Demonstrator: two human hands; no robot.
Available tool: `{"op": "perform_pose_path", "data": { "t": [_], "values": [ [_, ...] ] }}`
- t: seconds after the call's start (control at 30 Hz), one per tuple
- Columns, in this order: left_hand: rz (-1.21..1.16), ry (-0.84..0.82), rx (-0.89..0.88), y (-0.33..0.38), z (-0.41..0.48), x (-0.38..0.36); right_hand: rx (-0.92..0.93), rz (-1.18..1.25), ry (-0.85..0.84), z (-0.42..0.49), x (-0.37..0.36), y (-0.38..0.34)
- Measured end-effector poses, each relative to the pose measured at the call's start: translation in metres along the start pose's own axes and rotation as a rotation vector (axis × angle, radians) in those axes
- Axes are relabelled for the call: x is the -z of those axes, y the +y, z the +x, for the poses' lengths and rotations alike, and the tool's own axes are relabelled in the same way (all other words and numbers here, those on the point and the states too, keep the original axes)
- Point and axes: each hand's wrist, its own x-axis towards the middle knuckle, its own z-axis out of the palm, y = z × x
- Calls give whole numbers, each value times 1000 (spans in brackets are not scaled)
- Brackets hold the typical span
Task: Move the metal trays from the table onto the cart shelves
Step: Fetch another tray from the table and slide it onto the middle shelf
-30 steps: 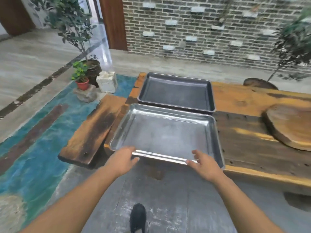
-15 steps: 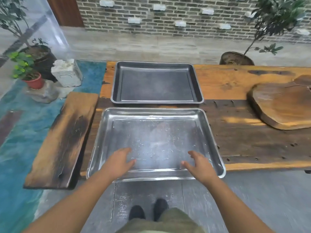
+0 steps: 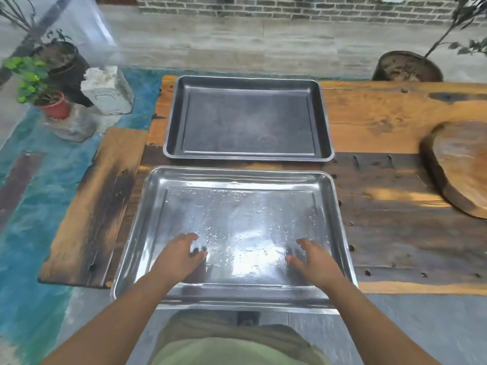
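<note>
The left hand (image 3: 179,255) and right hand (image 3: 315,262) lie palm-down inside the shiny tray (image 3: 237,206), fingers spread, each grip open and clasping nothing. Both forearms reach in from 6 o'clock over the tray's near rim. This tray sits on the worktop (image 3: 395,206), its near edge overhanging the front. At 12 o'clock, just beyond it, lies the dark tray (image 3: 247,119). A round wooden slab (image 3: 458,167) rests at 3 o'clock.

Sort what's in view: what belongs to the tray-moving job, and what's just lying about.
Job: near tray, far tray, left hand, right hand, table.

Lying about: wood slab, bench plank, red pot, white block, dark pot.
</note>
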Motion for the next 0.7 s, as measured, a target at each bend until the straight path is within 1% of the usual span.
{"op": "perform_pose_path", "data": {
  "t": [0.1,0.17,0.27,0.4,0.53,0.7],
  "values": [
    [-23,-10,14,1,6,0,-1,4,12,8,3,3],
    [-73,16,68,-2,12,9,2,37,43,14,10,5],
    [-155,100,146,-15,24,30,20,59,82,25,24,11],
    [-138,222,148,-43,35,58,7,16,182,35,37,20],
    [-66,276,179,-77,45,70,-34,-52,307,39,41,38],
    [-132,269,330,-112,46,58,-154,11,381,39,32,68]
  ]
}}
